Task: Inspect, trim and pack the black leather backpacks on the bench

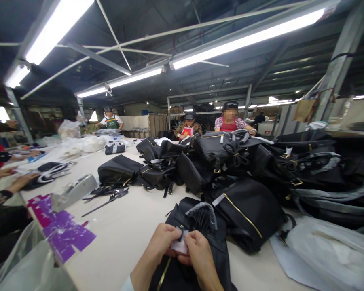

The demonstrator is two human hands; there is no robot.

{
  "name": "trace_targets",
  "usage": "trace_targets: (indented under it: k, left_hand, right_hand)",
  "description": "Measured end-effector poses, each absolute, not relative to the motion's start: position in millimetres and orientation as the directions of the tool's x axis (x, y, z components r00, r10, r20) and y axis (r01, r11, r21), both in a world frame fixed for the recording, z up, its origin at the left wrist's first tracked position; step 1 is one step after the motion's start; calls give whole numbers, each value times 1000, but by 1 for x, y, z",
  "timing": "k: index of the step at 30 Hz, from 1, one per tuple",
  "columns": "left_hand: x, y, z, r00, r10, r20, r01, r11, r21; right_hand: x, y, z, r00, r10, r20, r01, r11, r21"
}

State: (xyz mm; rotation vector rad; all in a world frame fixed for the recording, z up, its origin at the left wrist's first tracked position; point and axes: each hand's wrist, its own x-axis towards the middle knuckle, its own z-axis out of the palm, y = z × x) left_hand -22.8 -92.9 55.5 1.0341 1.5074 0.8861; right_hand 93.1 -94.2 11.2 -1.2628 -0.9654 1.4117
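A black bag (220, 242) with a gold zipper lies on the table right in front of me. Over it, my left hand (162, 242) pinches one side of a small piece of white paper (180, 245). The other side of that paper is pinched by my right hand (197, 247). A small dark part shows at the top of the paper, by the left fingertips; its kind is unclear. Just beyond my hands, a handle wrapped in clear film (210, 212) curves up from the bag. Part of the bag is hidden under my hands and wrists.
Another black bag (244, 212) with a gold zipper lies at my right, before a big pile of black bags (218, 147). Clear plastic bags (330, 246) lie at front right. A tape dispenser (75, 192) and purple tape (68, 238) are at left. Co-workers stand around the table (115, 238).
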Motion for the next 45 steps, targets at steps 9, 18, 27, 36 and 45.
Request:
trace_targets:
  k: [9, 18, 27, 36, 45]
  left_hand:
    - [-20, -84, 54, -117, 928, -353, 274, 372, 887]
    - [-20, -82, 57, -110, 915, -389, 261, 404, 877]
    - [-20, -85, 60, -63, 918, -393, 156, 398, 904]
    - [-21, -88, 57, -67, 948, -312, 131, 319, 939]
    - [-16, -82, 44, -93, 960, -265, 123, 275, 954]
  right_hand:
    - [101, -102, 29, -167, 956, -240, -282, -279, -918]
    - [106, -103, 35, -204, 957, -205, -386, -271, -882]
    - [103, -99, 22, -141, 965, -220, -288, -253, -924]
    - [102, -98, 14, -163, 973, -162, -150, -187, -971]
    - [117, -67, 53, -250, 957, 148, 359, 233, -904]
